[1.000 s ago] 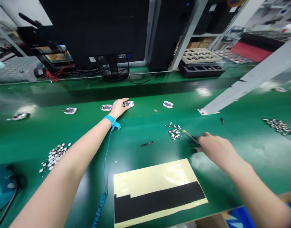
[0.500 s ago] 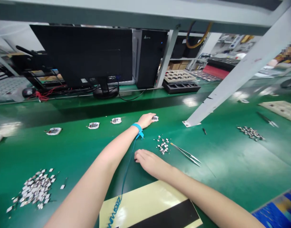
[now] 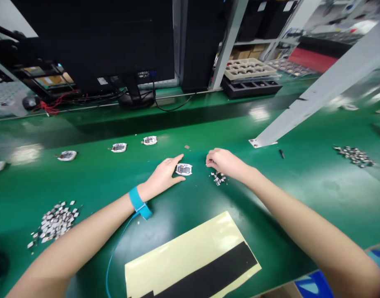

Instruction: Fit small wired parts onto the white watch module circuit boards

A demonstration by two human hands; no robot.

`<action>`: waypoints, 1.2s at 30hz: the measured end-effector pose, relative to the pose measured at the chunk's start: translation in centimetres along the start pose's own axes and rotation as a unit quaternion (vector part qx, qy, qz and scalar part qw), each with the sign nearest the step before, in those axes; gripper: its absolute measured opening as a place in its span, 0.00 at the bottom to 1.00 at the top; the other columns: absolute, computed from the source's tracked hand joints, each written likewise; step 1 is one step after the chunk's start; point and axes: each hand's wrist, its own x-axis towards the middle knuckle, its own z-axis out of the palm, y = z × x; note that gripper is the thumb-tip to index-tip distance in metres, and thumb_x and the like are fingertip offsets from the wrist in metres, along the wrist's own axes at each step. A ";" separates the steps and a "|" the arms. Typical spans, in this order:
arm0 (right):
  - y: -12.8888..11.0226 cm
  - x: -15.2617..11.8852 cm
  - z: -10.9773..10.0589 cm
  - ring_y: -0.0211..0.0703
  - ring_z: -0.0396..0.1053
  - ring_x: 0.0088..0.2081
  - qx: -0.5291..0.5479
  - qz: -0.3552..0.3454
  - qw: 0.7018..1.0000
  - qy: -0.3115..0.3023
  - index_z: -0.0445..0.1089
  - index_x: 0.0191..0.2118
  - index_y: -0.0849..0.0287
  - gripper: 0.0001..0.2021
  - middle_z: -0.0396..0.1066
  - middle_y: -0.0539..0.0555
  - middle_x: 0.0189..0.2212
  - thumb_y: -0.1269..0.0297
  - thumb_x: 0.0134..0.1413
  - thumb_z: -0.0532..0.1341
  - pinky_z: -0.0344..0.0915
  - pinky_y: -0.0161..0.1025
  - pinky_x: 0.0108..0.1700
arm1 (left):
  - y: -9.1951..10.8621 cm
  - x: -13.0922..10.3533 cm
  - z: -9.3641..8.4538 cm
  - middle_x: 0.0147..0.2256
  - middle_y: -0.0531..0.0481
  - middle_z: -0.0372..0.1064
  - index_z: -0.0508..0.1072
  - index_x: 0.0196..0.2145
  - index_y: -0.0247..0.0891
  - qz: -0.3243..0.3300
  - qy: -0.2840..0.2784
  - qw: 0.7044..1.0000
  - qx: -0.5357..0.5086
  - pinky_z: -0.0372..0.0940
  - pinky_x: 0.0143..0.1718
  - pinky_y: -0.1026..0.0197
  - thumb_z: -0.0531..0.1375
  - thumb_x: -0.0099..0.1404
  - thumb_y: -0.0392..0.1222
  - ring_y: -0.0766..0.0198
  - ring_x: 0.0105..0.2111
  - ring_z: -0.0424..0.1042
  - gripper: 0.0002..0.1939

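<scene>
My left hand (image 3: pixel 160 178) lies on the green bench with thumb and forefinger spread around the left side of a small white-rimmed device housing (image 3: pixel 184 169), which has electronics inside. A blue wrist strap (image 3: pixel 139 203) with a cord is on that wrist. My right hand (image 3: pixel 222 160) is closed in a pinch just right of the housing. A tiny pale bit shows at its fingertips, too small to name. Below this hand is a little heap of small metallic parts (image 3: pixel 219 179), partly covered by it.
More housings (image 3: pixel 119 147) stand in a row to the left. Larger heaps of small parts lie at left (image 3: pixel 58 221) and far right (image 3: pixel 354 156). A yellow-and-black sheet (image 3: pixel 190 256) is in front. A slanted white post (image 3: pixel 298 99), a monitor (image 3: pixel 99 41) and stacked trays (image 3: pixel 250 76) stand behind.
The housing has come nearer with my left hand, whose fingers are now spread. My right hand has moved up and right to the small heap. The tweezers are out of sight. The view has tilted down.
</scene>
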 end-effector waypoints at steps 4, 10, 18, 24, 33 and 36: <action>-2.9 -0.2 -0.5 0.33 0.57 0.22 0.083 0.048 0.994 0.045 0.69 0.23 0.64 0.04 0.62 0.49 0.17 0.72 0.44 0.58 0.54 0.32 0.27 | 1.3 -1.3 -2.5 0.39 0.49 0.69 0.66 0.42 0.37 0.003 0.048 0.999 -0.018 0.66 0.38 0.64 0.62 0.54 0.40 0.66 0.35 0.70 0.17; -9.4 -1.1 0.7 0.30 0.58 0.22 0.462 0.110 0.867 0.152 0.66 0.23 0.64 0.05 0.62 0.47 0.18 0.67 0.40 0.60 0.56 0.29 0.26 | 4.1 -2.5 -4.4 0.29 0.54 0.70 0.70 0.31 0.36 0.101 0.194 0.975 -0.039 0.66 0.31 0.70 0.65 0.51 0.40 0.71 0.29 0.69 0.10; -11.5 -1.2 2.1 0.31 0.63 0.26 0.605 0.151 0.767 0.151 0.66 0.24 0.63 0.08 0.67 0.49 0.23 0.63 0.43 0.60 0.59 0.31 0.30 | 3.9 -3.0 -3.9 0.29 0.53 0.70 0.69 0.32 0.34 0.038 0.217 0.963 -0.157 0.69 0.34 0.72 0.61 0.54 0.32 0.73 0.28 0.72 0.06; -5.5 0.9 1.6 0.40 0.64 0.43 0.066 -0.053 0.995 0.049 0.68 0.44 0.58 0.14 0.68 0.53 0.43 0.68 0.49 0.60 0.59 0.36 0.43 | 2.1 -4.1 -5.1 0.31 0.51 0.71 0.70 0.35 0.34 -0.122 0.142 0.931 -0.314 0.69 0.36 0.70 0.60 0.53 0.33 0.70 0.30 0.72 0.10; -8.7 -1.1 4.2 0.47 0.67 0.26 -0.145 0.018 0.989 -0.022 0.70 0.25 0.66 0.17 0.68 0.59 0.20 0.57 0.53 0.55 0.51 0.35 0.24 | 0.4 -6.1 -5.1 0.32 0.50 0.71 0.73 0.30 0.34 -0.226 0.093 0.889 -0.388 0.66 0.36 0.68 0.59 0.55 0.35 0.69 0.32 0.70 0.04; -9.8 -1.6 4.4 0.46 0.66 0.33 -0.168 -0.013 0.986 -0.010 0.69 0.32 0.64 0.11 0.69 0.59 0.28 0.61 0.55 0.55 0.53 0.35 0.27 | 1.4 -7.0 -4.4 0.34 0.49 0.70 0.73 0.31 0.35 -0.141 0.056 0.947 -0.284 0.66 0.36 0.67 0.57 0.58 0.35 0.68 0.34 0.70 0.05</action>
